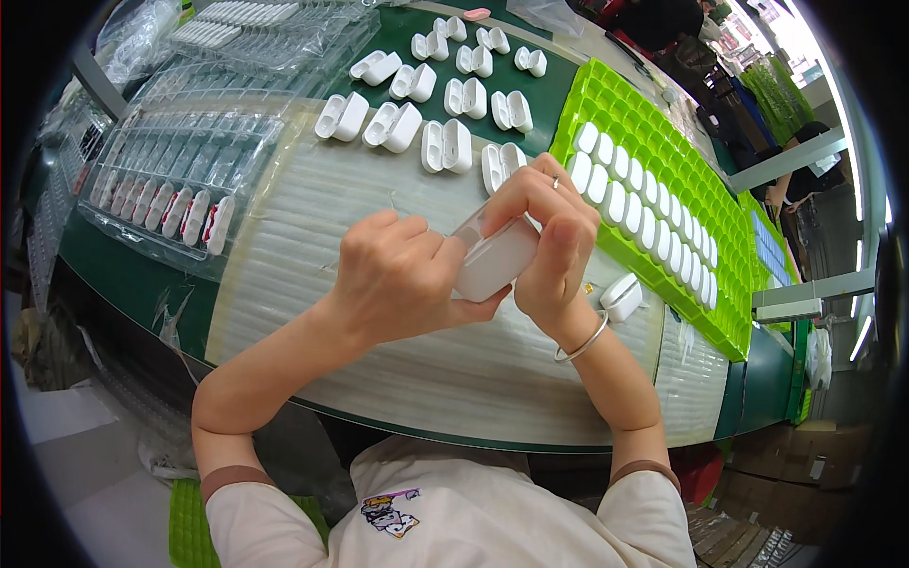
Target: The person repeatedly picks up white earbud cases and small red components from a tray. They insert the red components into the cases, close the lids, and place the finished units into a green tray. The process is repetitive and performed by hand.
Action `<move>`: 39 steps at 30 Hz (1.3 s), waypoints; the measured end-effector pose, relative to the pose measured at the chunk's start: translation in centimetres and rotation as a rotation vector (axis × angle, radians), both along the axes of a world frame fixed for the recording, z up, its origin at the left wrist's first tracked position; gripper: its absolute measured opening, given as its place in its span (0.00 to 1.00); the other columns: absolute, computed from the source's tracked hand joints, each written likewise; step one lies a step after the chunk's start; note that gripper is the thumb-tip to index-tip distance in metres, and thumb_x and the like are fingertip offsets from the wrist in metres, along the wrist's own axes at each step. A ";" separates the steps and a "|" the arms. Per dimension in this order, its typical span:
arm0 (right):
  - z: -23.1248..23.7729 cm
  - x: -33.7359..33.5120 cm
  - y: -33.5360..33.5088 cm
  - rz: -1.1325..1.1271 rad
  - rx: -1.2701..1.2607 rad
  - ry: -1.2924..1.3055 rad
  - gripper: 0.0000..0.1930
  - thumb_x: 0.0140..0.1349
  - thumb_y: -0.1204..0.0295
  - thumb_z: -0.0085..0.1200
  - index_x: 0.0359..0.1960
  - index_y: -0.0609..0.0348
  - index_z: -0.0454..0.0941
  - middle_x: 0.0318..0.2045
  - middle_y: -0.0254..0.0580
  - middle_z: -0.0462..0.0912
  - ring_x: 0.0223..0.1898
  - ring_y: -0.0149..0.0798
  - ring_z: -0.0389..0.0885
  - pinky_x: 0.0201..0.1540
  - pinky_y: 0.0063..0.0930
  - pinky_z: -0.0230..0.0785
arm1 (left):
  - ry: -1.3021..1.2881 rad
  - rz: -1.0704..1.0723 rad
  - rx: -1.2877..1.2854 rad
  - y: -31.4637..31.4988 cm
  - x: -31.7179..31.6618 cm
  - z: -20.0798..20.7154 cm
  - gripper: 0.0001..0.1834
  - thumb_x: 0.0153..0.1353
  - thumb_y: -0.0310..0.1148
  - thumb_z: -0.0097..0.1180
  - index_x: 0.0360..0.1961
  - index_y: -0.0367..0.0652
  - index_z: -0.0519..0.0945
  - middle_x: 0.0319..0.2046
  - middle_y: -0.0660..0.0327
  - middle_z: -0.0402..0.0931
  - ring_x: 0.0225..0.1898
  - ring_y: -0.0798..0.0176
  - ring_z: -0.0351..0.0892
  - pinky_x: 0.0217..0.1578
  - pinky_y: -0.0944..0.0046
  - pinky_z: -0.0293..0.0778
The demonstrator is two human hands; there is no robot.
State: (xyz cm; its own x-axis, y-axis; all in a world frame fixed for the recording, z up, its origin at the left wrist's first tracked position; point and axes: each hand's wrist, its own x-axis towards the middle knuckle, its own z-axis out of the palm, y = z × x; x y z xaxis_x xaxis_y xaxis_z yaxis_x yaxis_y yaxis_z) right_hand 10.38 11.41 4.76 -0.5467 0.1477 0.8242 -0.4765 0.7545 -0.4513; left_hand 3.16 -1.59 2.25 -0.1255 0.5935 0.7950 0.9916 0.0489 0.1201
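Note:
In front of me, above the middle of the table, I hold a white earbud charging case (499,261) between both hands. My left hand (393,276) grips its left side, fingers curled in and thumb beneath its lower edge. From the right, my right hand (557,241) wraps round it, with fingers bent over the top; they partly hide the case. Just beyond the right hand stands an open white case (502,163). Another white case (621,297) lies on the mat beside my right wrist.
Several open white cases (446,147) stand in rows at the back. On the right, a bright green compartment tray (653,114) holds closed white cases. A clear plastic tray (180,151) at left carries white pieces with red parts. More clear trays (284,47) are stacked behind it.

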 end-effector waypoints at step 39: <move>1.2 5.1 1.3 0.080 0.085 -0.353 0.39 0.39 0.70 0.70 0.55 0.60 0.62 0.51 0.46 0.73 0.43 0.44 0.79 0.43 0.31 0.73 | 0.164 0.087 0.133 -0.2 -0.6 0.3 0.14 0.39 0.39 0.63 0.25 0.46 0.74 0.18 0.69 0.64 0.17 0.71 0.64 0.19 0.70 0.55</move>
